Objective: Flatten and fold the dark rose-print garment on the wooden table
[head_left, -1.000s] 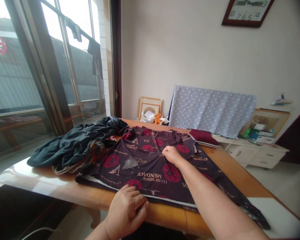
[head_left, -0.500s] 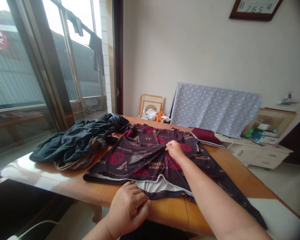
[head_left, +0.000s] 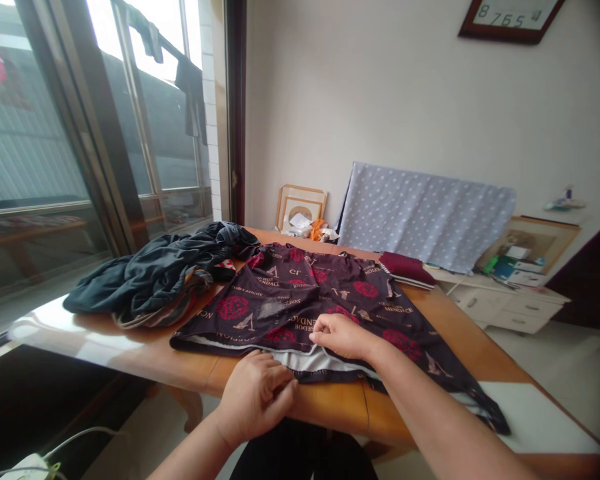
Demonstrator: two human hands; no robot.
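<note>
A dark printed shirt with red roses and pale lettering lies spread on a wooden table. Its near hem is folded back, showing a white inner layer. My left hand pinches the near hem at the table's front edge. Just above that fold, my right hand grips the top layer of the shirt, with the forearm running in from the lower right.
A heap of dark clothes lies at the table's left by the window. A folded maroon cloth sits at the far right. Picture frames and a dotted blue cloth lean on the wall. A white board sits at my right.
My right hand has pulled the shirt's top layer from mid-shirt toward me, close to my left hand. The near hem has lifted and folded, exposing the white inside.
</note>
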